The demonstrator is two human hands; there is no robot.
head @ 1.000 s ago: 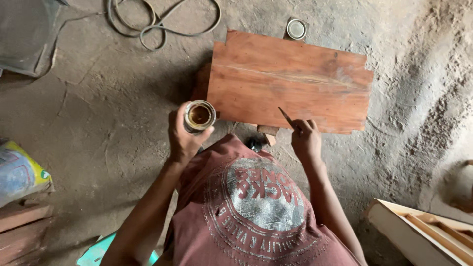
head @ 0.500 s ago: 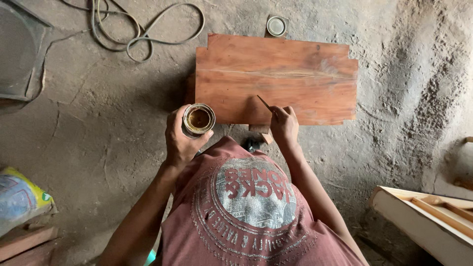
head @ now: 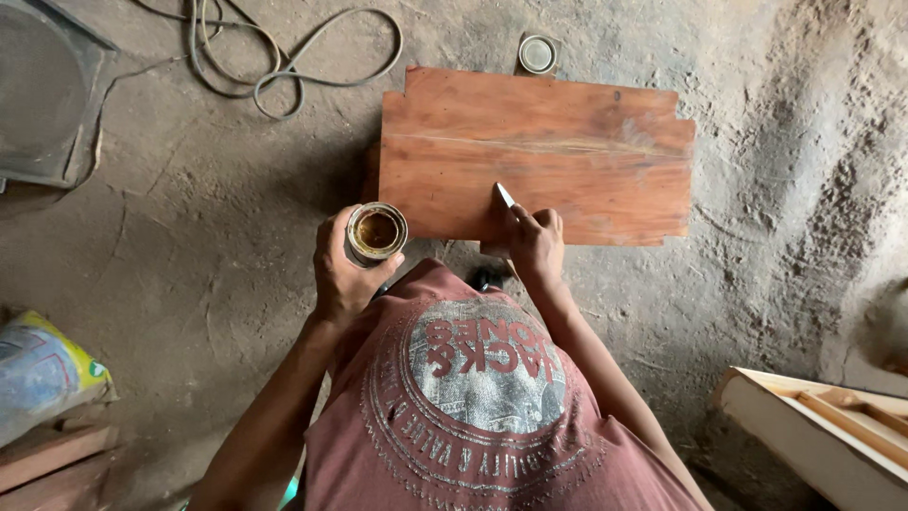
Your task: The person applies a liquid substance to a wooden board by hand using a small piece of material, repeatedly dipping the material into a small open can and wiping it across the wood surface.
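A pale wooden frame (head: pixel 832 426) lies near right, a crumpled plastic bag (head: pixel 38 374) near left. The left hand (head: pixel 342 270) wraps a small round open tin (head: pixel 376 232). The right hand (head: pixel 535 244) pinches a thin flat blade (head: pixel 504 196), tip angled away-left, on the reddish-brown wooden board (head: pixel 567 161), its long axis left-right on the dirt floor (head: pixel 218 237). Beyond: a round lid (head: pixel 537 54), a looped cable (head: pixel 284 57).

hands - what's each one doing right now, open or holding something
Left hand: closed around a small open tin.
Right hand: closed on a thin blade tool over the wooden board.

Reddish-brown board (head: pixel 567 151) (pale streak lengthwise), amber-filled silver tin (head: pixel 376 232).
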